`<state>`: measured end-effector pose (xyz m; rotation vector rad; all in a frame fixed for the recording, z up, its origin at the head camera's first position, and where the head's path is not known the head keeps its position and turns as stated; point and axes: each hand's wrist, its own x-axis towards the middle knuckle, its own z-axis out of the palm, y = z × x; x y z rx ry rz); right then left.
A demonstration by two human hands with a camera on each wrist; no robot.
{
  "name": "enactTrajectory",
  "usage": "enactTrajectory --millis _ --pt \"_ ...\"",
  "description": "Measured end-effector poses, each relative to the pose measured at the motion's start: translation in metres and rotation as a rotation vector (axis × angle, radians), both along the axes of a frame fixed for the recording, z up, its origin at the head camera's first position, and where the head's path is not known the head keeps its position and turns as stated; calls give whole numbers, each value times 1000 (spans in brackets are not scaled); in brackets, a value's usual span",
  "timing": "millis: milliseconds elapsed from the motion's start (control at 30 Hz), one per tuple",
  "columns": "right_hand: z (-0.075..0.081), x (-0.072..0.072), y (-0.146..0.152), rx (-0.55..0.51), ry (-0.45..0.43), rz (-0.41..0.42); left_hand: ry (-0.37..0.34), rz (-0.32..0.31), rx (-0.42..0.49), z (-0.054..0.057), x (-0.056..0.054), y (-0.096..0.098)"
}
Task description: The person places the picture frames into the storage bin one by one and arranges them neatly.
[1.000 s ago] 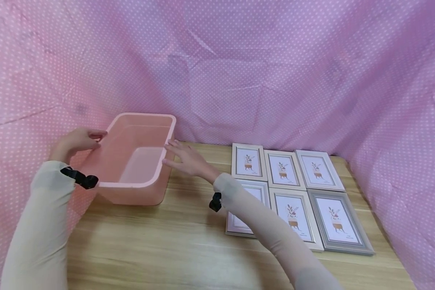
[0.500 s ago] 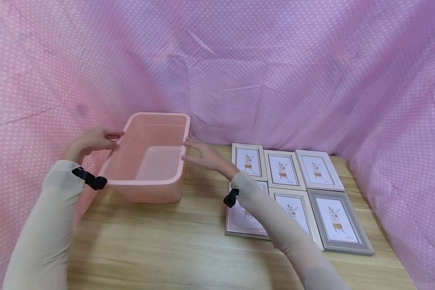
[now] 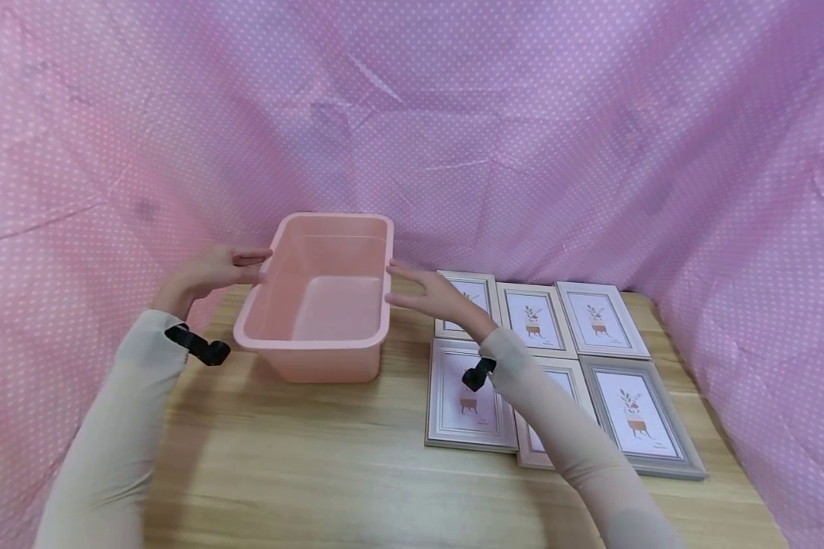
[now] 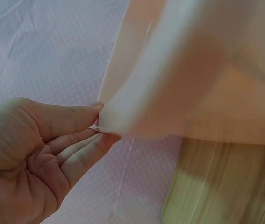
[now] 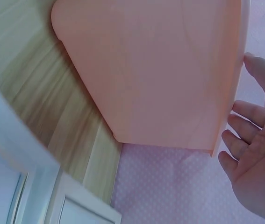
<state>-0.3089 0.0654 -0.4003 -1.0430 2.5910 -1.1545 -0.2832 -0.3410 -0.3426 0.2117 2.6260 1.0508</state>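
Observation:
A pink plastic bin [image 3: 336, 364] stands on the wooden table at the left of centre, with nothing inside it. My left hand [image 3: 213, 271] pinches its left rim between thumb and fingers, which the left wrist view [image 4: 43, 154] shows up close. On the opposite side my right hand [image 3: 431, 293] touches the right rim with its fingertips. Those fingers are spread and only slightly bent, and in the right wrist view the palm [image 5: 258, 172] stands away from the bin wall [image 5: 137, 70].
Several picture frames lie face up in two rows on the right, among them a grey frame [image 3: 642, 415] and a white frame [image 3: 602, 320]. My right forearm [image 3: 563, 427] passes over some of them. A pink dotted cloth [image 3: 412, 137] hangs around the wooden table [image 3: 302, 473].
The bin has moved to the right across the table, away from the left cloth, with both hands at its rims throughout. The picture frames stay in place.

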Motion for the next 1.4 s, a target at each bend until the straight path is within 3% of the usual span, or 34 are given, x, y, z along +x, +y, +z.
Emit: enactTrajectory --millis 233,600,800,1100,1400 --pt "-1 -2 31 -32 18 18 3 -29 95 -8 -4 21" --pt "-1 1 65 -15 1 -8 42 -9 226 -19 -11 49" --pt "-3 5 80 -17 -6 -17 30 8 290 -26 -10 61" --pt "-1 14 93 -5 -13 -46 26 -19 327 -34 -6 69" --pt "-3 17 96 -5 -25 -58 50 66 386 -42 -2 73"
